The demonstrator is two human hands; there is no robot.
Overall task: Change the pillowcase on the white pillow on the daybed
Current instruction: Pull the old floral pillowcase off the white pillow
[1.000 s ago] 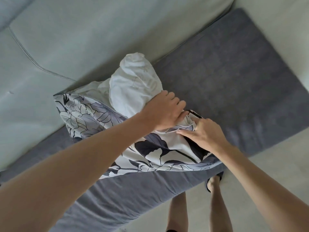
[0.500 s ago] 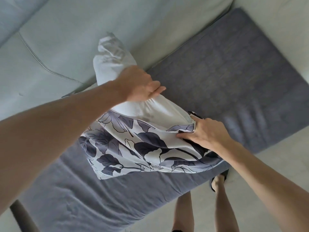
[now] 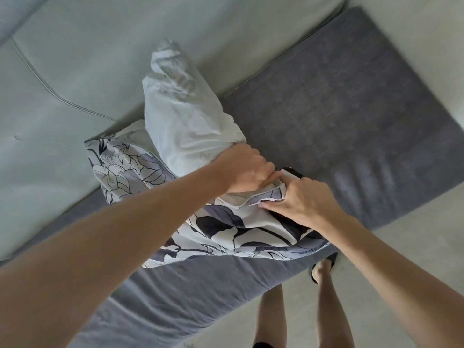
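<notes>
A white pillow (image 3: 183, 121) sticks halfway out of a white pillowcase printed with grey and dark leaves (image 3: 226, 232), both lying on the grey daybed mattress (image 3: 351, 109). My left hand (image 3: 247, 169) grips the white pillow right at the case's open mouth, fingers curled into the fabric. My right hand (image 3: 303, 200) pinches the piped edge of the floral case's opening beside it. The pillow's lower half is hidden inside the case.
A pale green back cushion (image 3: 75, 84) with a piped seam runs behind the mattress. The mattress front edge (image 3: 200, 292) drops to a light floor (image 3: 401, 259), where a person's bare legs and a dark sandal (image 3: 324, 270) stand.
My left hand went up along the lifted white pillow, then came back down to the case opening and grips it there. My right hand kept its pinch on the case edge.
</notes>
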